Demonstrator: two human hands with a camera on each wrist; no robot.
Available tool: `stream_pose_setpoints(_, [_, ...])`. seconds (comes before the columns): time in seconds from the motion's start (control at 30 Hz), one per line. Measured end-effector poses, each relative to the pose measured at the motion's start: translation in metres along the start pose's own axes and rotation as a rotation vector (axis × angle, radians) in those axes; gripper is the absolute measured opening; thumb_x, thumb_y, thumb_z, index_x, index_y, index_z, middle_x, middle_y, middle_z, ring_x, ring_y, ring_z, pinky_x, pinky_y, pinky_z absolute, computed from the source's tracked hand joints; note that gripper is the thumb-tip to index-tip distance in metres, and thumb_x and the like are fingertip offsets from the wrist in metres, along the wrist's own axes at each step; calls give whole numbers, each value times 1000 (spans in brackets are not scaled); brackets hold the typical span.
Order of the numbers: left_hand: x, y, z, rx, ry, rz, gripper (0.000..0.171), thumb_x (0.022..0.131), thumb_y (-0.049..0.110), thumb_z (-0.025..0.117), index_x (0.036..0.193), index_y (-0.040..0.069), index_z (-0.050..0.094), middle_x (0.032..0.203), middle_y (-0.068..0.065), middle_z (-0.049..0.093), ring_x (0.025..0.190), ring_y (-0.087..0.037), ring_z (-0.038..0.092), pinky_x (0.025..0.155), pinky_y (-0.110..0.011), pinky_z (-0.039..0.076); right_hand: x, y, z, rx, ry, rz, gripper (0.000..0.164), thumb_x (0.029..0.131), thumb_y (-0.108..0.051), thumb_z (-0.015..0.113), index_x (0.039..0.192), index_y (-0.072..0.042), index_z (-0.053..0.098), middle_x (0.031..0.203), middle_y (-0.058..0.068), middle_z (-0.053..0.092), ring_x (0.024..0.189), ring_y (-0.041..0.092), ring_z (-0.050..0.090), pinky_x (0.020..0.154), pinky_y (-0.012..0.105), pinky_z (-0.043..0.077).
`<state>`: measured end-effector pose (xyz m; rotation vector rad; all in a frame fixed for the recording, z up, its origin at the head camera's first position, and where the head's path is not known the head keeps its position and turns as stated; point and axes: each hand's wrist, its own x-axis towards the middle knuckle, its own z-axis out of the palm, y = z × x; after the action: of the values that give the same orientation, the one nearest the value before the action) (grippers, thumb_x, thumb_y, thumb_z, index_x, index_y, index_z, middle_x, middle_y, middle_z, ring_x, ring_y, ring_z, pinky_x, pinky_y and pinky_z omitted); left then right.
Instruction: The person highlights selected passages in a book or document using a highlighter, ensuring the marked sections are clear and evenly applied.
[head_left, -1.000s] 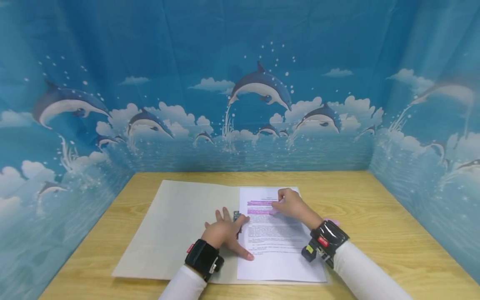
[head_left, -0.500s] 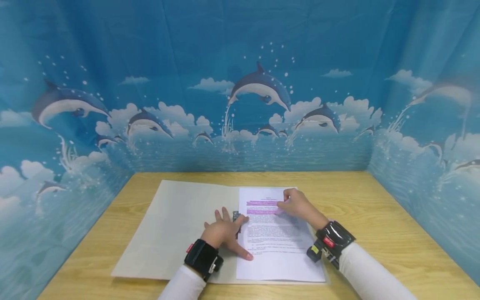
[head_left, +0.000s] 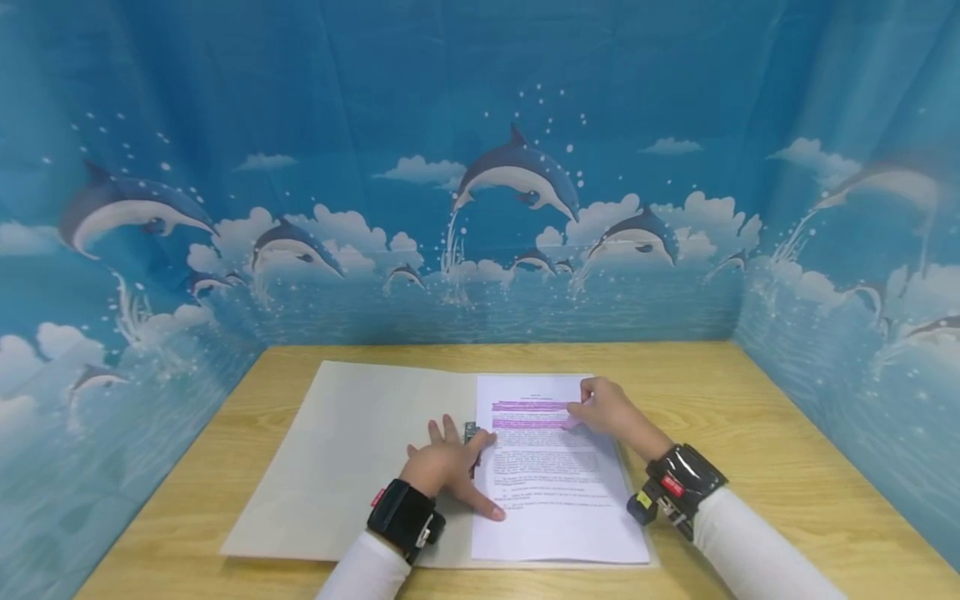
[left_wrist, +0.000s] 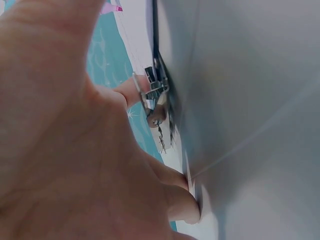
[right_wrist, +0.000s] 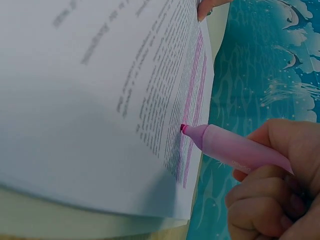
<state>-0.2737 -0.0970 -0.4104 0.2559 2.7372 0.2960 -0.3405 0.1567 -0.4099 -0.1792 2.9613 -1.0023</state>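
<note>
My right hand (head_left: 606,407) grips a pink highlighter (right_wrist: 240,147) near the upper right of a printed page (head_left: 555,533). In the right wrist view the dark pink tip (right_wrist: 183,129) is right at the text, by the pink marked lines (right_wrist: 195,95). The pages lie on the right side of an opened cream folder (head_left: 352,450). With fingers spread, my left hand (head_left: 446,468) rests across the folder's middle, its thumb and index finger reaching over the page's left edge. Under that hand is a metal clip (left_wrist: 157,87), partly hidden in the head view.
The folder and pages lie on a light wooden table (head_left: 780,450). A blue dolphin-print curtain (head_left: 360,167) encloses the back and both sides. Each wrist wears a black strap, such as the right strap (head_left: 686,479).
My right hand has slid rightward with the highlighter, and the pink marking now shows farther right along the line. A pink object beyond the right wrist is now hidden. The left hand stays put.
</note>
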Motion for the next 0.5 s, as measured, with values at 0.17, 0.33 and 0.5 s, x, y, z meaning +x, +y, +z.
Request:
stream_pose_setpoints(0.17, [0,0,0,-1,2,2,116,43,70,76,143,31,31,152,-36,6,135,-57,5,98,-81,19,-2,5,-5,-3,-3,7,30,79,-15,67,65,-9,41,58,0,38,50,11,36,43,21,30])
stream_pose_setpoints(0.33, [1,-1,1,0,5,2,117,42,71,75,143,31,31,152,-36,6,135,-57,5,97,-82,19,-4,10,-9,-11,3,21,30,79,-16,66,65,-9,40,58,0,36,50,11,35,43,21,29])
stream_pose_setpoints(0.5, [2,-2,2,1,4,3,118,41,71,75,143,32,31,152,-36,6,135,-57,4,97,-82,19,-7,15,-13,17,21,22,31,80,-15,65,64,-9,39,58,0,35,51,12,37,44,22,30])
